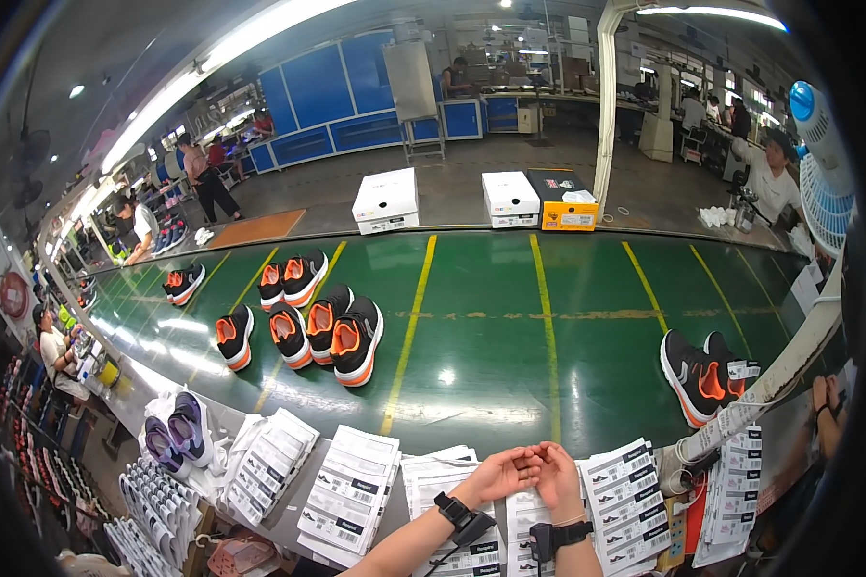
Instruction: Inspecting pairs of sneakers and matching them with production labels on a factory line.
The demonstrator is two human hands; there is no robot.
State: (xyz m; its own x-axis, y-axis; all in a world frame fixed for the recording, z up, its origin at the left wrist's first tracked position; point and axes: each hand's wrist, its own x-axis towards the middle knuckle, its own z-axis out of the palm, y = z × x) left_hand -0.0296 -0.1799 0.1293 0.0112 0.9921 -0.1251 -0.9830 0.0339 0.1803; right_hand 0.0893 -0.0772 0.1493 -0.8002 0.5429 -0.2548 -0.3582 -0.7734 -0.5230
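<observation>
My left hand point(510, 472) and my right hand point(557, 476) are close together above the near edge of the green conveyor belt point(481, 365). Their fingers are loosely curved toward each other, and nothing shows in them. Whether the fingertips touch is hard to tell. Each wrist wears a black strap with a small device. Below the hands lie stacks of white printed label sheets point(348, 495), with another label stack point(627, 505) just beside my right hand. Black sports shoes point(356, 341) with orange linings stand in a group on the belt's left half.
A pair of black-orange shoes point(688, 380), one tagged, sits at right by a white post point(770, 385). White shoe boxes point(388, 200) and a black-yellow box point(568, 204) stand beyond the belt. Purple shoes point(191, 430) lie at near left. Another person's arm point(826, 413) shows at right.
</observation>
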